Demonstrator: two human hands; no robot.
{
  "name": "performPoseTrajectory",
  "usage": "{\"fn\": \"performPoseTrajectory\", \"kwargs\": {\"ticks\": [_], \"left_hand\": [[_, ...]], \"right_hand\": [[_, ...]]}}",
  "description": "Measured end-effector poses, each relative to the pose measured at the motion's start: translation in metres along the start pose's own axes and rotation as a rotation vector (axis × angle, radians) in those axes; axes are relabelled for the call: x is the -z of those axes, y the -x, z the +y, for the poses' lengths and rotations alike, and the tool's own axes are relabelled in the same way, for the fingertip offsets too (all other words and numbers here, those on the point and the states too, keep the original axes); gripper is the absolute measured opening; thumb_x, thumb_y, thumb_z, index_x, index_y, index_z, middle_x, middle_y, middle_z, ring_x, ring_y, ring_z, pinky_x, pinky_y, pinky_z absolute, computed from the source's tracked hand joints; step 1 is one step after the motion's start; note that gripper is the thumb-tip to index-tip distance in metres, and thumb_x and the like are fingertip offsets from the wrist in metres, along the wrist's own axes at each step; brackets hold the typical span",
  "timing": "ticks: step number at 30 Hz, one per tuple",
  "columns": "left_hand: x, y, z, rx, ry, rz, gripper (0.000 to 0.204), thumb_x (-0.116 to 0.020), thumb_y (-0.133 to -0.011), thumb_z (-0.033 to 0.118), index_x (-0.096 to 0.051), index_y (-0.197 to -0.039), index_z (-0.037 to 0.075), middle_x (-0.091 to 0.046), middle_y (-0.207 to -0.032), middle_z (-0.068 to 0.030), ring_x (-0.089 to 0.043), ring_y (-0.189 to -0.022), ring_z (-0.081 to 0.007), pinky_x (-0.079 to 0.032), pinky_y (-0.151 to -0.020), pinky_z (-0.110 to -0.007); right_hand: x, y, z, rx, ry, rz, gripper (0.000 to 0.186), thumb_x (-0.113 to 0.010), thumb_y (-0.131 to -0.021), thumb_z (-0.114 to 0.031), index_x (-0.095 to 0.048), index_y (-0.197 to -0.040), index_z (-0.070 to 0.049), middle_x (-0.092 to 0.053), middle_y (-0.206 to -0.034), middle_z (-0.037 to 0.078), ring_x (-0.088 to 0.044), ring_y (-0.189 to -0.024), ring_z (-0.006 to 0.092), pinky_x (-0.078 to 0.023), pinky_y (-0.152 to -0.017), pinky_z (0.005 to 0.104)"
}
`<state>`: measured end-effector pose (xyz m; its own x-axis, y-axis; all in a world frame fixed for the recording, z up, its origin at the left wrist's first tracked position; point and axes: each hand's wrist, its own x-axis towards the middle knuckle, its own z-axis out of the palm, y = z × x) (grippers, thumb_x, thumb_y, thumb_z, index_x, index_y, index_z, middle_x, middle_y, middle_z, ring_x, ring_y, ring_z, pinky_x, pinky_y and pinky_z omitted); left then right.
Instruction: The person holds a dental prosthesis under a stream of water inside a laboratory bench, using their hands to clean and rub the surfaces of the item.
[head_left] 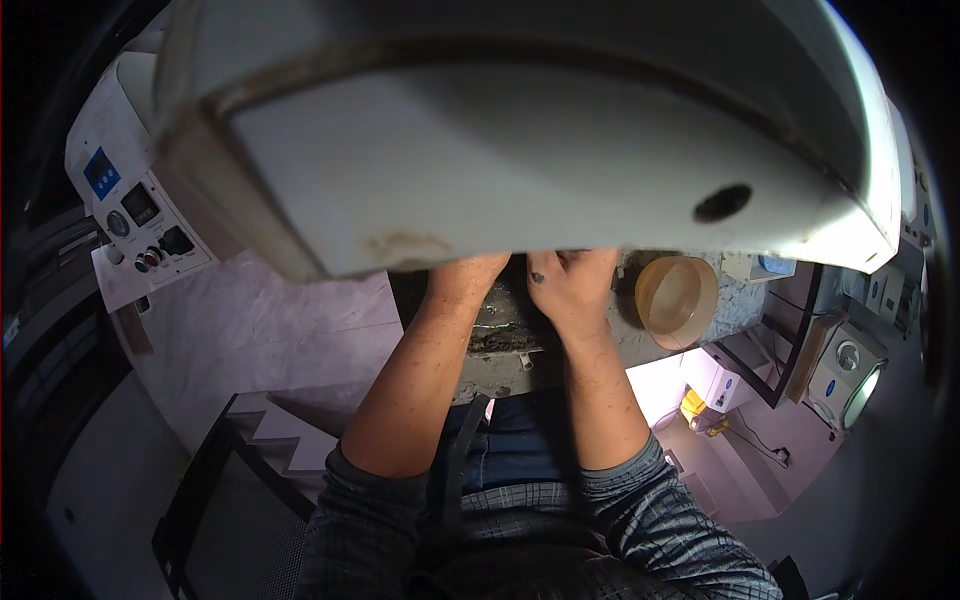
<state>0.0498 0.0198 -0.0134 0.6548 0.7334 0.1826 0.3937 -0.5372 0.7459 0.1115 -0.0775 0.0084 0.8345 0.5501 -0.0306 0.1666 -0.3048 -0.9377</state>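
Both of my forearms reach up under the lower edge of a large white machine hood [480, 160], which fills the upper part of the view. My left hand [468, 271] shows only at its wrist and back; the hood covers its fingers. Close beside it, my right hand [574, 287] shows its back and part of the thumb side, with a dark smudge on the skin. Its fingertips are hidden too. Whatever the hands touch cannot be seen. Below them lies a dark, dirty work surface [505, 335]. A translucent yellowish bowl [677, 305] stands just right of my right hand.
Left of the hood, a white control panel [150, 225] carries dials and buttons. A dark-framed chair [235, 450] is at the lower left. Further right are a white device with a round dial [848, 370] and a yellow item [700, 410]. The hood hangs low over the hands.
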Motion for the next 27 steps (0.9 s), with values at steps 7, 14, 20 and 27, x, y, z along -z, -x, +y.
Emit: {"fn": "performPoseTrajectory", "kwargs": {"ticks": [7, 14, 20, 27], "left_hand": [[0.003, 0.006, 0.002, 0.17, 0.133, -0.051, 0.013, -0.05, -0.083, 0.001, -0.061, -0.085, -0.006, -0.062, -0.074, -0.0143, -0.061, -0.069, -0.0255, -0.048, -0.063, -0.038], [0.014, 0.017, -0.006, -0.127, 0.047, 0.06, 0.016, -0.05, -0.08, -0.004, -0.058, -0.093, -0.007, -0.062, -0.087, -0.0155, -0.061, -0.081, -0.0251, -0.047, -0.073, -0.035], [0.003, 0.025, -0.005, 0.115, 0.273, -0.009, 0.021, -0.049, -0.077, -0.008, -0.058, -0.096, -0.006, -0.062, -0.091, -0.016, -0.061, -0.086, -0.0257, -0.046, -0.078, -0.035], [-0.006, 0.019, -0.004, -0.081, 0.095, 0.088, 0.017, -0.05, -0.076, -0.005, -0.061, -0.088, -0.004, -0.063, -0.082, -0.0161, -0.062, -0.08, -0.0283, -0.048, -0.073, -0.037]], "right_hand": [[0.004, -0.002, -0.007, 0.073, 0.105, -0.036, 0.01, -0.066, -0.075, -0.001, -0.068, -0.083, 0.004, -0.067, -0.069, 0.012, -0.066, -0.064, 0.0182, -0.05, -0.063, 0.0275], [0.034, -0.001, -0.011, 0.185, 0.122, -0.06, 0.025, -0.058, -0.068, 0.003, -0.067, -0.091, 0.004, -0.067, -0.078, 0.014, -0.064, -0.064, 0.017, -0.05, -0.06, 0.0252], [0.026, 0.004, -0.019, 0.371, 0.189, -0.234, 0.028, -0.059, -0.066, -0.001, -0.065, -0.093, 0.005, -0.065, -0.081, 0.019, -0.064, -0.066, 0.032, -0.051, -0.065, 0.0329], [0.022, -0.001, 0.007, 0.082, 0.069, -0.178, 0.013, -0.056, -0.079, -0.004, -0.061, -0.088, 0.004, -0.062, -0.084, 0.013, -0.059, -0.076, 0.022, -0.048, -0.072, 0.035]]}}
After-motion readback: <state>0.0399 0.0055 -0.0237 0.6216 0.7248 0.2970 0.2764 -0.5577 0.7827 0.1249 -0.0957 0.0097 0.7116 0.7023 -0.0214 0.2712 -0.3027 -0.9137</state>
